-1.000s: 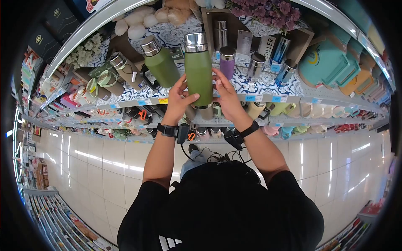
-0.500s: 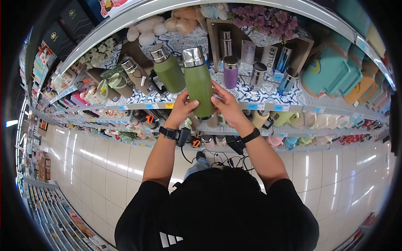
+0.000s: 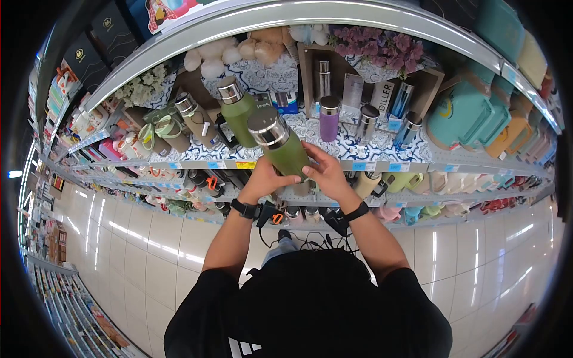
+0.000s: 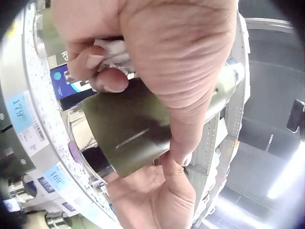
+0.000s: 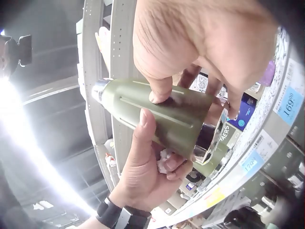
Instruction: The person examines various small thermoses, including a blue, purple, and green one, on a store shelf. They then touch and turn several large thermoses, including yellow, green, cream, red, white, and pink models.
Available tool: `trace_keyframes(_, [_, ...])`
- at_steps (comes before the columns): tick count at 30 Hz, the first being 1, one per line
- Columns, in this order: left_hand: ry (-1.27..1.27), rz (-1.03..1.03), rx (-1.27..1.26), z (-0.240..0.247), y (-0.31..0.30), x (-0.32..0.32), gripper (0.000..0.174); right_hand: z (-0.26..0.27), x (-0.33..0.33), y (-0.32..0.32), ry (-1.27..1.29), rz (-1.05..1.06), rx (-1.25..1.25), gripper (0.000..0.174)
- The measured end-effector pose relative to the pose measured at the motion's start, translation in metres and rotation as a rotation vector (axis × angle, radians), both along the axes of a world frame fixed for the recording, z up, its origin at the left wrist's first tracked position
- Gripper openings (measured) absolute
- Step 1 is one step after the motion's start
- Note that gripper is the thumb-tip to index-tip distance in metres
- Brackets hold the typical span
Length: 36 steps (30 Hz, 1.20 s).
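Observation:
Both hands hold a green bottle [image 3: 285, 156] with a shiny silver cap, in front of the shelf edge. It leans with its cap toward the upper left in the head view. My left hand [image 3: 264, 180] grips the lower body from the left, its thumb across the near side. From the other side, my right hand [image 3: 329, 174] holds it with thumb and fingers. A crumpled white piece, like tissue [image 5: 165, 161], is tucked in the left fingers. The bottle's silver base [image 5: 208, 138] shows in the right wrist view. A similar green bottle [image 3: 237, 113] stands behind on the shelf.
A purple tumbler [image 3: 329, 122] and several metallic flasks stand on the patterned shelf to the right. A beige flask [image 3: 194, 119] is at left. Price tags line the shelf edge [image 3: 334, 166]. Teal jugs [image 3: 465, 122] are farther right; more bottles fill the lower shelf.
The held green bottle has tipped from nearly upright to a leftward lean, its cap coming lower and nearer. Both hands have moved down slightly in the head view and still hold it.

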State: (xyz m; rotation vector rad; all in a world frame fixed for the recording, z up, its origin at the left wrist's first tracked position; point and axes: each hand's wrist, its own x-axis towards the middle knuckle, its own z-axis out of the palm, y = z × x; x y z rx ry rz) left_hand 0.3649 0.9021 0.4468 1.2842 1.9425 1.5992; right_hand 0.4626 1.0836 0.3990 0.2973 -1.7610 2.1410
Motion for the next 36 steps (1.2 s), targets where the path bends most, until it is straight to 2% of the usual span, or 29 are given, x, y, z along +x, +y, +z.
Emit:
trace_keyframes(4, [0.131,0.049,-0.023,-0.006,-0.004,0.002,0.068,-0.003,0.005,-0.007,0.035,0.009,0.02,0.06])
trace_keyframes(6, [0.141,0.038,0.02,-0.007,-0.005,-0.003,0.064,-0.003,0.004,-0.003,0.038,0.015,0.053,0.057])
trace_keyframes(8, [0.133,0.112,-0.01,-0.004,-0.007,-0.011,0.057,-0.007,0.0,0.006,-0.037,0.053,0.044,0.053])
trace_keyframes(9, [0.073,0.174,0.031,-0.005,-0.008,-0.016,0.05,-0.014,-0.003,0.012,-0.071,-0.009,0.089,0.049])
trace_keyframes(10, [0.071,0.171,0.031,-0.003,-0.009,-0.024,0.05,-0.019,-0.004,0.021,-0.073,-0.012,0.089,0.049])
trace_keyframes(12, [0.178,0.243,-0.008,0.002,-0.011,-0.041,0.053,-0.019,-0.004,0.031,-0.121,-0.156,0.179,0.048])
trace_keyframes(14, [0.185,0.229,-0.005,0.002,-0.004,-0.054,0.059,-0.019,-0.008,0.034,-0.137,-0.196,0.174,0.047])
trace_keyframes(16, [0.216,0.258,0.07,-0.004,0.012,-0.062,0.048,-0.023,-0.018,0.034,-0.114,-0.176,0.154,0.048])
trace_keyframes(18, [0.226,0.248,0.103,-0.011,0.028,-0.072,0.054,-0.024,-0.031,0.025,-0.105,-0.19,0.175,0.052])
trace_keyframes(20, [0.187,0.305,0.056,-0.019,0.045,-0.085,0.066,-0.028,-0.048,0.016,-0.087,-0.308,0.319,0.06])
trace_keyframes(21, [0.15,0.322,0.02,-0.02,0.052,-0.088,0.069,-0.034,-0.069,0.01,0.019,-0.423,0.373,0.066])
trace_keyframes(25, [0.199,0.34,0.062,-0.032,0.067,-0.097,0.07,-0.036,-0.086,0.007,-0.058,-0.485,0.438,0.072])
trace_keyframes(31, [0.219,0.327,0.002,-0.051,0.072,-0.099,0.072,-0.032,-0.082,0.009,-0.102,-0.531,0.499,0.068])
trace_keyframes(33, [0.141,0.334,0.103,-0.06,0.075,-0.102,0.073,-0.033,-0.082,0.01,-0.106,-0.535,0.494,0.068])
trace_keyframes(36, [0.086,0.305,0.12,-0.066,0.074,-0.105,0.073,-0.035,-0.083,0.011,-0.107,-0.548,0.517,0.069])
